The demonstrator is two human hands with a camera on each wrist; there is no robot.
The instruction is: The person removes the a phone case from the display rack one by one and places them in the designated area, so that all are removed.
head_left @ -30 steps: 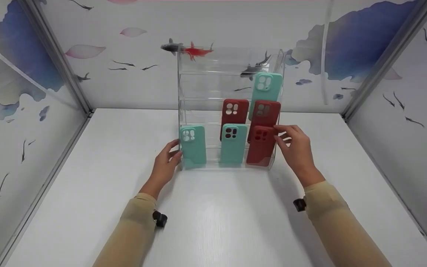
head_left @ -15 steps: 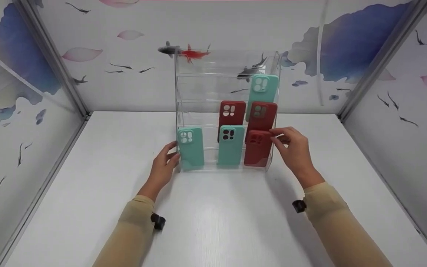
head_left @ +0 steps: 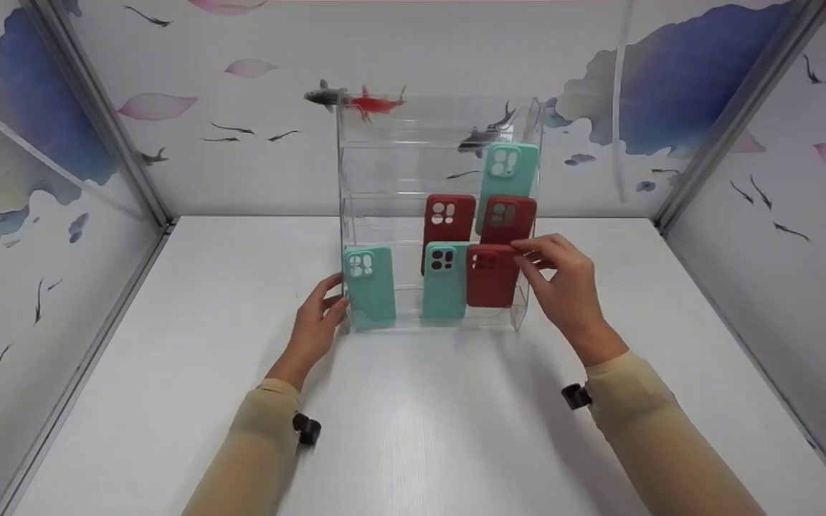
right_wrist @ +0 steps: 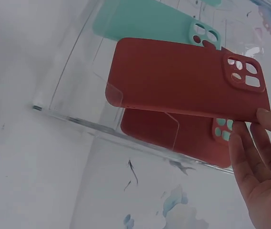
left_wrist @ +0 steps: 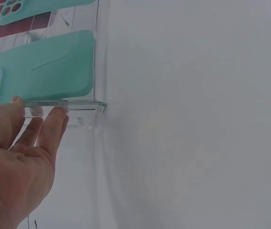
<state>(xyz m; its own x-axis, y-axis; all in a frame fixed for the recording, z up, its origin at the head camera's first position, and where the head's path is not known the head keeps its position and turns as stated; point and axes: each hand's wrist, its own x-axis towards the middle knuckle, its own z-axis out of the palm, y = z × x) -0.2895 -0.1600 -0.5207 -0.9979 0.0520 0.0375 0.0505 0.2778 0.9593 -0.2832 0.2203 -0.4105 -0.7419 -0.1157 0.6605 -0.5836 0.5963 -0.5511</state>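
A clear tiered display rack (head_left: 399, 193) holds turquoise and red phone cases. My right hand (head_left: 562, 279) pinches a red phone case (head_left: 492, 283) by its upper right edge, in front of the lowest tier's right end. In the right wrist view this case (right_wrist: 173, 78) is raised out of its slot and tilted, overlapping another red case (right_wrist: 149, 131) behind it. My left hand (head_left: 318, 319) grips the rack's left side wall between thumb and fingers, beside a turquoise case (head_left: 371, 287). Left of the held case stands a second turquoise case (head_left: 444, 287), partly covered by it.
Higher on the rack stand a red case (head_left: 450, 215) in the middle, another red case (head_left: 510, 218) at right and a turquoise case (head_left: 513, 168) above that. A white table (head_left: 413, 430) lies beneath. Printed walls (head_left: 241, 172) enclose the back and sides.
My right hand has lifted the red case up out of the lowest tier and shifted it left, over the turquoise case's edge. My left hand has stayed on the rack.
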